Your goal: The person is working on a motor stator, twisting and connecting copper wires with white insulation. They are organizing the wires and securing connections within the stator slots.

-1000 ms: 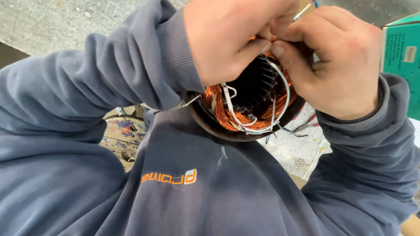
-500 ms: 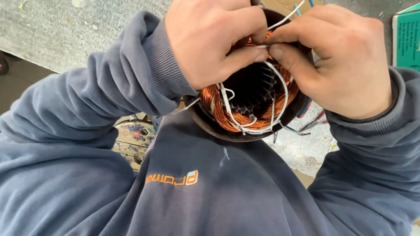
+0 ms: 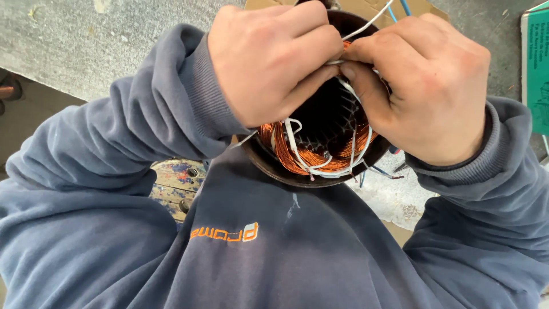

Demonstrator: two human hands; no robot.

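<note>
Shifted slightly left, both hands (image 3: 354, 74) still pinch the white cord (image 3: 337, 60).

A grey, speckled concrete floor (image 3: 86, 51) fills the view from nine to twelve o'clock. At three o'clock a flat green printed box (image 3: 537, 63) lies on it. Near seven o'clock, a paint-spattered wooden board (image 3: 174, 180) shows, partly hidden.

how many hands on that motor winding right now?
2. The left hand grips the upper left rim of the copper winding; the right hand is at the upper right, both pinching a white cord. No other hands show.
</note>
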